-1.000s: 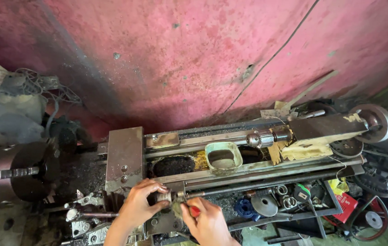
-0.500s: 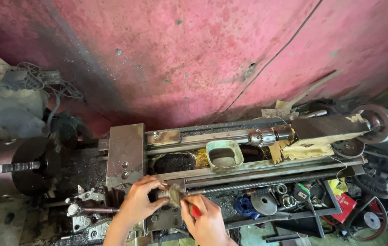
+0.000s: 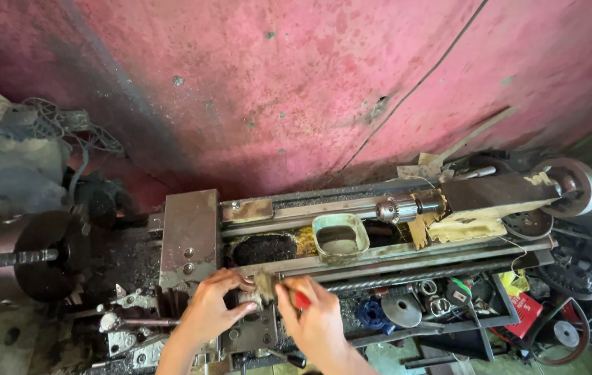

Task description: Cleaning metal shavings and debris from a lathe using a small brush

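I look down on a grimy metal lathe (image 3: 351, 260) set against a pink wall. My left hand (image 3: 216, 305) rests on the front of the carriage (image 3: 188, 239), its fingers pinching a small dirty rag or brush tuft (image 3: 265, 285). My right hand (image 3: 313, 316) is closed around a red-handled tool (image 3: 301, 300) just right of that tuft. Both hands meet over the apron in front of the bed. The tool's working end is hidden between my fingers.
The chuck (image 3: 21, 257) is at the left, the tailstock (image 3: 511, 194) with a drill chuck (image 3: 393, 208) at the right. A green oval cup (image 3: 340, 239) sits on the bed among chips. A tray (image 3: 442, 305) below holds discs, rings and a red box.
The view has shifted slightly. My hands stay at the apron; the left fingers have closed further onto the tuft, and the right hand has edged up toward it.
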